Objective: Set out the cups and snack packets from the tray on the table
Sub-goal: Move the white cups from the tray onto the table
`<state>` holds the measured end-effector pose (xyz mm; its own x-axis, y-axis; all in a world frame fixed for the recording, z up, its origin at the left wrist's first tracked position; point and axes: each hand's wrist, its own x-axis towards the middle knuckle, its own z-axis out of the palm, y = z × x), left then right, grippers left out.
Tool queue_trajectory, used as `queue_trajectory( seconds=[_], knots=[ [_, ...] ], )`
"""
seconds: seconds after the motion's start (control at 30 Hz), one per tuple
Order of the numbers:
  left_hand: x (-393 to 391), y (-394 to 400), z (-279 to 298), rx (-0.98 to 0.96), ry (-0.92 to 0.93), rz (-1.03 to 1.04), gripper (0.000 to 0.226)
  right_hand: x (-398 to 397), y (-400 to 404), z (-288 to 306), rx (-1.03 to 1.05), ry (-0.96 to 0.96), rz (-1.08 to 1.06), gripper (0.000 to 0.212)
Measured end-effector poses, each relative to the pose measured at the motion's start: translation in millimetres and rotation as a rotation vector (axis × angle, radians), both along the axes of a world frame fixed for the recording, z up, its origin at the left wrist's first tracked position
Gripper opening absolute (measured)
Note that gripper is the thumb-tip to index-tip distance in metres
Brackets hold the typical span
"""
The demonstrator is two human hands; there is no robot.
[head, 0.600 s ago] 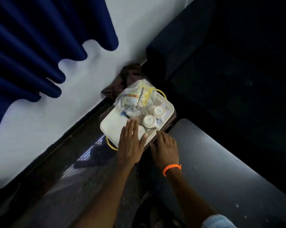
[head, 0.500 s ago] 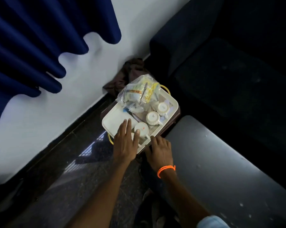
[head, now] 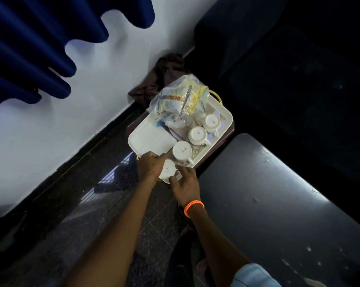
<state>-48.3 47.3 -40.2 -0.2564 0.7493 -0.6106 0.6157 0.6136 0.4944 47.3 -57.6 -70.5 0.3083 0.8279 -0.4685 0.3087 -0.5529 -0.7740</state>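
A white tray (head: 150, 139) rests on a small dark stand by the wall. On it stand three upturned white cups (head: 182, 151), (head: 197, 134), (head: 211, 121) and a clear plastic bag of snack packets (head: 179, 102) at the far end. A fourth white cup (head: 167, 170) with a red mark is lifted off the tray's near edge, gripped by my left hand (head: 150, 165) from the left. My right hand (head: 184, 182), with an orange band at the wrist, touches the same cup from the right and below.
A grey table (head: 268, 193) stretches to the right of the tray. A dark sofa (head: 288, 69) stands behind it. A brown cloth (head: 164, 69) lies by the white wall, blue curtains (head: 40, 38) hang at the upper left, and the floor is dark tile.
Both hands have drawn back from the tray. The nearest cup, which stood on the tray, is now lifted off its near edge between my two hands.
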Motion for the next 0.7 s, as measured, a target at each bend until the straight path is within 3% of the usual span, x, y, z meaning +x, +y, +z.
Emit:
queue_trajectory(
  seconds=[0.13, 0.2, 0.33, 0.43, 0.53, 0.7],
  knots=[
    [-14.8, -5.7, 5.9, -0.206, -0.354, 0.269, 0.039, 8.9, 5.9, 12.2, -0.058, 0.329, -0.278, 0.028],
    [-23.3, -8.0, 8.1, -0.296, -0.474, 0.291, 0.049, 17.3, 8.0, 18.8, -0.083, 0.515, -0.346, 0.025],
    [-32.0, -13.6, 9.9, -0.388, -0.7, 0.236, 0.061, 39.0, 7.0, 26.7, -0.069, 0.817, -0.363, 0.031],
    [-26.5, -13.8, 11.1, -0.386, -0.805, 0.124, 0.066, 62.1, 1.6, 26.0, -0.092, 0.949, -0.296, 0.061],
    [-3.9, -17.8, 15.8, -0.345, -0.729, -0.149, 0.084, 89.2, -7.3, 24.1, -0.065, 0.825, -0.118, 0.073],
    [62.8, -40.7, 13.3, -0.241, -0.591, -0.539, 0.09, 129.0, -38.0, 17.5, -0.012, 0.201, -0.009, 0.076]
  ],
)
